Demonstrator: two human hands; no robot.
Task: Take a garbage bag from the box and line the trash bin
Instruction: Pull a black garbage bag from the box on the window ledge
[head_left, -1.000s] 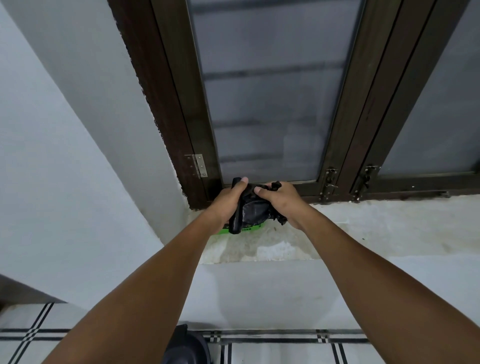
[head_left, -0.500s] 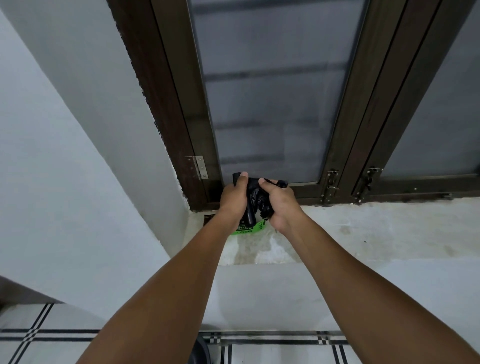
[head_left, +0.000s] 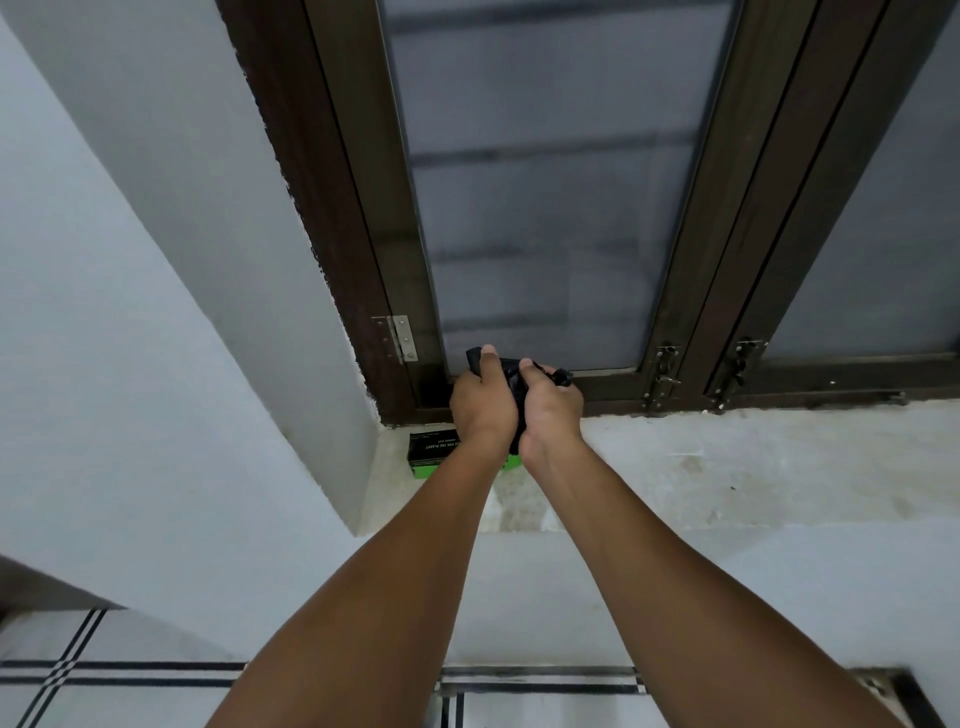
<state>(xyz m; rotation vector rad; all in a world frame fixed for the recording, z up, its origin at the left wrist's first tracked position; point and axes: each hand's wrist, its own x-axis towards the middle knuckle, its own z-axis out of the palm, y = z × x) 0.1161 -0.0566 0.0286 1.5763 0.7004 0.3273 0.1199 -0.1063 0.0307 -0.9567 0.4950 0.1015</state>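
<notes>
A crumpled black garbage bag (head_left: 514, 379) is squeezed between both my hands, just above the window sill. My left hand (head_left: 480, 402) grips its left side with the thumb on top. My right hand (head_left: 550, 408) grips its right side, and a small black tip sticks out past the fingers. Under my left wrist, a black and green box (head_left: 431, 449) of bags lies on the sill, partly hidden by my arm. The trash bin is not in view.
The grey concrete sill (head_left: 753, 467) runs to the right under a dark-framed window (head_left: 545, 182) with latches (head_left: 660, 379). A white wall (head_left: 130, 312) closes the left side. Tiled floor (head_left: 130, 691) with black lines lies below.
My hands have drawn closer together, bunching the bag into a tighter wad. The bin's dark rim at the bottom edge has dropped out of view and more of the box shows.
</notes>
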